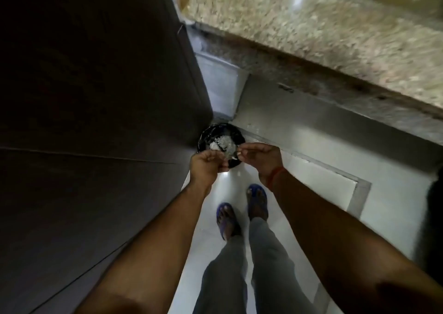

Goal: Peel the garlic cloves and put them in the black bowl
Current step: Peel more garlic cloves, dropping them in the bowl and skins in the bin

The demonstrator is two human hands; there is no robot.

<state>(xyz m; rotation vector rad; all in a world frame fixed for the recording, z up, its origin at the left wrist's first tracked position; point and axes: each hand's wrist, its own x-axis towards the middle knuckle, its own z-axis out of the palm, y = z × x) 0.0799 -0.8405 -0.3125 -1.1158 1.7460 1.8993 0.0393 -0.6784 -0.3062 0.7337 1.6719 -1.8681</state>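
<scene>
Head view: person standing, both arms extended down over black round container (217,131) on pale floor (311,160), in corner between dark cabinet face (96,97) and base under granite counter (311,30). Container holds whitish papery scraps (221,143). Left hand (207,166) fingers curled inward, contents not discernible. Right hand (260,159) fingertips pinched together over container rim, small pale bit at tips, too blurred to identify. Hands near, not touching. Garlic cloves not identifiable. Blue sandals (257,199), grey trousers (239,277) below
</scene>
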